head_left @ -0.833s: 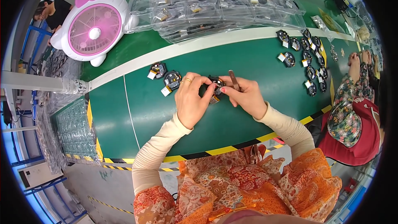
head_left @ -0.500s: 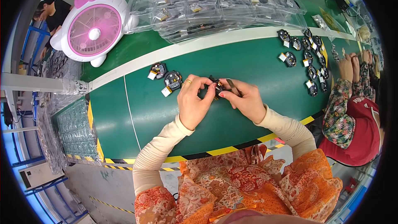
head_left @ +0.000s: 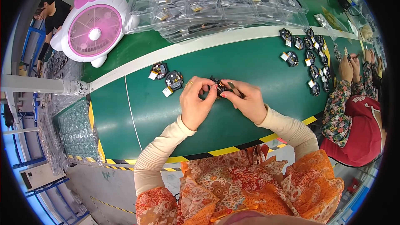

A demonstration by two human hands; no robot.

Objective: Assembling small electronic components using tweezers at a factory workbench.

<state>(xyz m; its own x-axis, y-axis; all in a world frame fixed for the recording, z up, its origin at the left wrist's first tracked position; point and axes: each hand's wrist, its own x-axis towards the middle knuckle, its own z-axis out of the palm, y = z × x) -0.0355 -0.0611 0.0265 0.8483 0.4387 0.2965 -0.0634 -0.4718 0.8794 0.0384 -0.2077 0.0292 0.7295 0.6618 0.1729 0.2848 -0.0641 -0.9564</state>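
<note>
Head view: at frame centre my left hand (head_left: 195, 103) has a small black assembly (head_left: 221, 85) pinched between thumb and fingers; my right hand (head_left: 249, 103) meets it from the right, grip narrow, slim metal tool (head_left: 236, 89) held in it, exact tip contact hidden. Two round black modules (head_left: 174, 80) lie left of centre on the green table (head_left: 166, 114), a module cluster (head_left: 309, 58) upper right, clear trays (head_left: 208, 10) along the top.
</note>
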